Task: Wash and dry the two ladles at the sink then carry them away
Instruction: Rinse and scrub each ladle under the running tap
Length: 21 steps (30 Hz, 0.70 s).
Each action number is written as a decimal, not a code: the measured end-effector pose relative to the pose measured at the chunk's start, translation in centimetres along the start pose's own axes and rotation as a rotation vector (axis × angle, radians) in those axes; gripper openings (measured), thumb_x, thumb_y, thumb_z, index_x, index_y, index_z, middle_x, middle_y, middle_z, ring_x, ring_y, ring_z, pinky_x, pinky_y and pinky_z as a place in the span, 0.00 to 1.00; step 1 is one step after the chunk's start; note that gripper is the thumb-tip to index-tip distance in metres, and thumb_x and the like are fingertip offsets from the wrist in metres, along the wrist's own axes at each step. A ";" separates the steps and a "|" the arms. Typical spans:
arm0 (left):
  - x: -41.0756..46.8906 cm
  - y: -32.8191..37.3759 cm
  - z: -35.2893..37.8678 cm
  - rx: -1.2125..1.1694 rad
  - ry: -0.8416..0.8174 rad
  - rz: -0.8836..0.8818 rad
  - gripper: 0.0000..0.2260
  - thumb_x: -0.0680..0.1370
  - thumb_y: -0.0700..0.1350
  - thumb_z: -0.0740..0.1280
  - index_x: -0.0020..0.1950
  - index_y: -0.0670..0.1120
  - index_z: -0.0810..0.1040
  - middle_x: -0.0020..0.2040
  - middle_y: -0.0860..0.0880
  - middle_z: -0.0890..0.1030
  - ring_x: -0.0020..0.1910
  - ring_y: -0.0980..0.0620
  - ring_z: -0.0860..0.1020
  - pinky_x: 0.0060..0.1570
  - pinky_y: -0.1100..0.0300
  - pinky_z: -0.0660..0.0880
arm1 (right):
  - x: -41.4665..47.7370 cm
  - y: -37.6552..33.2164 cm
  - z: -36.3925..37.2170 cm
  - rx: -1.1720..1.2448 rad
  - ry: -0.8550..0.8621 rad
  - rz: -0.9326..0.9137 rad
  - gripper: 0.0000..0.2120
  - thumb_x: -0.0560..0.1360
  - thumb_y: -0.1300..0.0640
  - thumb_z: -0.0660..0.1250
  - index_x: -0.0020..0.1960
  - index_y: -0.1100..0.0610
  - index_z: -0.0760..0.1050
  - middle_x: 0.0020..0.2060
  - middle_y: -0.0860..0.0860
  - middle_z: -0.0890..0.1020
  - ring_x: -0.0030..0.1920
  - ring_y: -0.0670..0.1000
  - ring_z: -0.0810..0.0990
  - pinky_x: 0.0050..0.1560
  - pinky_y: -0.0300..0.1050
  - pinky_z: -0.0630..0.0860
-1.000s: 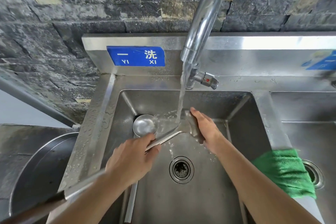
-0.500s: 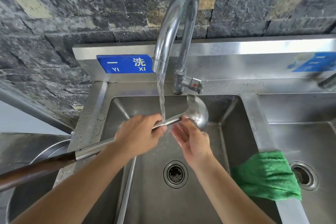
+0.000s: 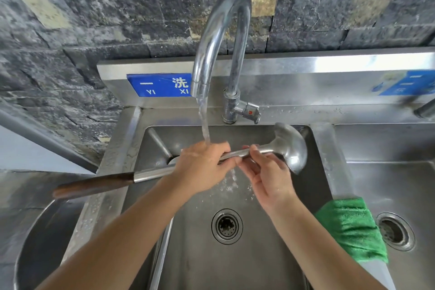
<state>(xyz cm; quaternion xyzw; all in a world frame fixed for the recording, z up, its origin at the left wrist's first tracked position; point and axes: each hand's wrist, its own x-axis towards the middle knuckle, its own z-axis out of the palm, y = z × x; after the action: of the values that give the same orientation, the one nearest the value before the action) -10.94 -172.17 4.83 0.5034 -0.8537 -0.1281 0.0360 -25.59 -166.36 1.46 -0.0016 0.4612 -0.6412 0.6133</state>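
Since half a second ago the ladle (image 3: 292, 148) has slid toward the right of the frame, so the water now falls on the back of the left hand (image 3: 200, 169) rather than on the steel shaft, and the right hand (image 3: 268, 176) has closed on the shaft where before its fingers lay slack beneath it. Left hand grips the shaft at mid-length, fingers wrapped around it. Right hand, palm up, pinches the shaft just beside the bowl with curled fingers and thumb. The ladle lies nearly level across the middle of the frame, above the sink (image 3: 259, 263), its bowl at centre right near the back corner of the basin and its dark wooden grip reaching out past the sink's left edge. A second ladle (image 3: 162, 252) lies in the basin, its shaft running along the left wall at lower centre, its bowl mostly hidden behind the left hand. Water runs from the tap (image 3: 219, 30) at top centre and splashes below the hands, above the drain (image 3: 227, 226). A green cloth (image 3: 350, 228) is draped over the divider at lower right. A blue sign (image 3: 162, 85) sits on the backsplash, and a large metal bowl (image 3: 44, 238) stands at lower left.
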 end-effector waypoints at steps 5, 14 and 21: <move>0.8 -0.5 -0.5 0.084 -0.061 -0.043 0.24 0.77 0.71 0.54 0.41 0.51 0.70 0.34 0.51 0.76 0.38 0.45 0.78 0.39 0.54 0.76 | 0.3 -3.6 -2.4 0.056 0.111 -0.052 0.03 0.80 0.67 0.67 0.53 0.66 0.77 0.50 0.59 0.86 0.52 0.55 0.87 0.50 0.49 0.86; -0.4 -3.9 0.2 0.160 0.009 0.062 0.29 0.73 0.75 0.52 0.45 0.51 0.75 0.39 0.53 0.79 0.39 0.49 0.80 0.40 0.56 0.74 | 0.1 -10.1 -9.3 0.046 0.195 -0.216 0.16 0.65 0.65 0.77 0.49 0.67 0.76 0.43 0.59 0.87 0.54 0.55 0.87 0.45 0.46 0.86; 0.0 -6.0 1.5 0.129 -0.043 -0.017 0.24 0.72 0.74 0.61 0.48 0.54 0.75 0.43 0.55 0.81 0.41 0.53 0.80 0.45 0.56 0.79 | 1.5 -14.3 -16.2 -0.042 0.277 -0.306 0.08 0.78 0.61 0.71 0.54 0.62 0.76 0.55 0.56 0.86 0.60 0.54 0.86 0.49 0.44 0.85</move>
<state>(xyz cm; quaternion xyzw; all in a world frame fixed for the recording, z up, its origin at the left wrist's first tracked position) -6.12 -174.64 1.88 0.5092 -0.8564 -0.0840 -0.0160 -46.36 -160.54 -0.21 0.0038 0.5489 -0.7111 0.4393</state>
